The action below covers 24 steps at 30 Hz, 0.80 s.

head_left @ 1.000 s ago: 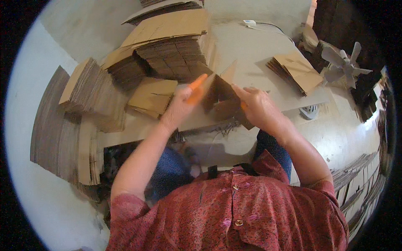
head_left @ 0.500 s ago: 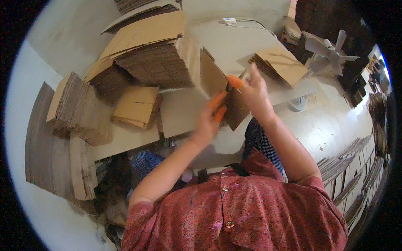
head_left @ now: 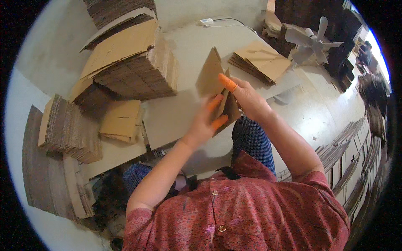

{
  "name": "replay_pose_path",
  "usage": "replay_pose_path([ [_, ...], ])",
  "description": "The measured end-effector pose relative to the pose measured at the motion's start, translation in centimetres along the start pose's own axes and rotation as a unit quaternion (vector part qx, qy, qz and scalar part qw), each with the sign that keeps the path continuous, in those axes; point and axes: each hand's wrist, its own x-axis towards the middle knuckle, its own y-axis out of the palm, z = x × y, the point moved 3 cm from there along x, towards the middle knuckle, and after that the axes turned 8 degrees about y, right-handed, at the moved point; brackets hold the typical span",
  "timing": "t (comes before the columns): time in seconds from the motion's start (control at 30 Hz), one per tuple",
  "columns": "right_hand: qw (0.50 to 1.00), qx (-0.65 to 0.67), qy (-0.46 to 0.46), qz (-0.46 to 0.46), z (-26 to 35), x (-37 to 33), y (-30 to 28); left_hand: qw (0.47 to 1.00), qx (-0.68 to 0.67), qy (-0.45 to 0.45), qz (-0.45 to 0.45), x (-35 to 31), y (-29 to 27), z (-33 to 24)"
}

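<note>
1. Two hands, left hand (head_left: 205, 123) and right hand (head_left: 247, 98): we see both pinching one folded card (head_left: 213, 79), grips pressed on it.
2. Card is held upright above the surface (head_left: 167, 117), near a stack (head_left: 125, 71).

Both hands (head_left: 228, 106) have lifted the cardboard piece (head_left: 213, 79) off the table, closer together.

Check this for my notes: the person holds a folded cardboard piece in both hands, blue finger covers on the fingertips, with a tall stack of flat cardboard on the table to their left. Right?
Not quite: the finger covers are orange, not blue, as the head view shows. Both the left hand and right hand hold the folded cardboard piece, and the tall stack stands on the table to their left.
</note>
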Motion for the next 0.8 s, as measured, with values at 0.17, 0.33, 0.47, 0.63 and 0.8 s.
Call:
replay_pose_path([
  [0.17,0.999,0.022,0.024,0.013,-1.9,0.4,-0.9,0.999,-0.049,-0.003,-0.004,-0.2,1.7,-1.2],
  [0.33,0.988,0.136,-0.06,0.034,-1.6,-0.4,-3.3,0.992,0.116,-0.001,-0.056,-1.2,1.6,-1.4],
  [0.47,0.979,-0.008,-0.19,-0.079,3.6,-0.2,-8.2,0.99,0.087,-0.061,-0.088,-4.0,1.3,-0.5],
  [0.63,0.82,-0.348,-0.36,-0.278,9.3,1.8,-10.5,0.984,0.075,-0.162,0.003,-9.3,2.7,2.8],
  [0.8,0.678,-0.584,-0.311,-0.32,3.2,10.8,-13.7,0.975,0.022,-0.218,0.033,-11.8,3.6,3.4],
])
